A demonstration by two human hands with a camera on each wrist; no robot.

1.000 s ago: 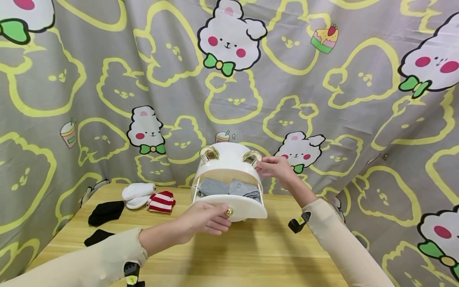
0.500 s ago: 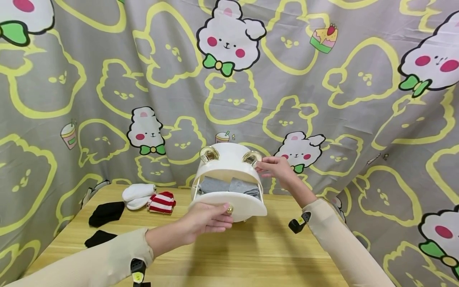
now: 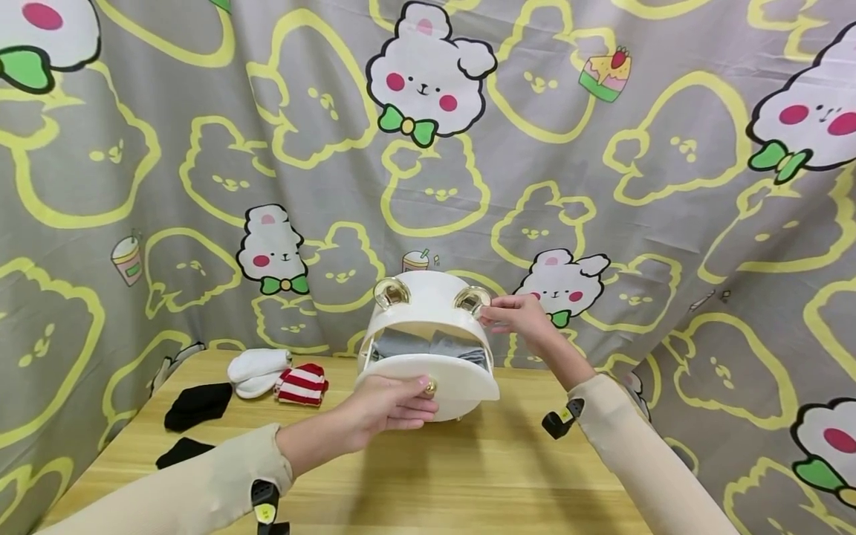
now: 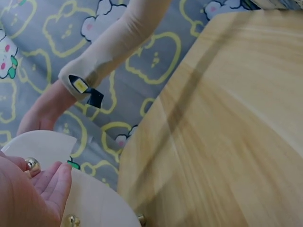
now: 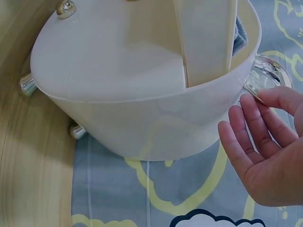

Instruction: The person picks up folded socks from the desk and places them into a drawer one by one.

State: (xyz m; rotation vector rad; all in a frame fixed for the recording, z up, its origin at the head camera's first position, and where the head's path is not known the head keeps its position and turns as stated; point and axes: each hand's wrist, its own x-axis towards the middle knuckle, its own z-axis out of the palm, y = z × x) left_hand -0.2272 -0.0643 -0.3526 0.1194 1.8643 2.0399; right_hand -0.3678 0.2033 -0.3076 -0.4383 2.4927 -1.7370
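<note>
Left hand (image 3: 391,405): thumb and forefinger pinch the gold knob (image 3: 430,388) on the front of the door (image 3: 461,405); the other fingers lie below the knob. Right hand (image 3: 518,318): thumb and forefinger pinch the rim of a gold ring (image 3: 463,297) on the box (image 3: 431,316), remaining fingers slightly bent and spread. The white box stands on the tabletop (image 3: 521,475), just beyond the left fingers and to the left of the right fingers. Door tilted outward; in the gap past its upper edge, above the left fingers, grey socks (image 3: 401,344) lie inside the box. Second ring (image 3: 383,292): left of the right fingers, untouched. Left of the left fingers, well apart from them: white socks (image 3: 257,371), with striped socks (image 3: 301,384) just beside, and two black bundles (image 3: 197,406), the nearer partly behind the sleeve (image 3: 200,475). Patterned curtain (image 3: 435,178) beyond both hands.
</note>
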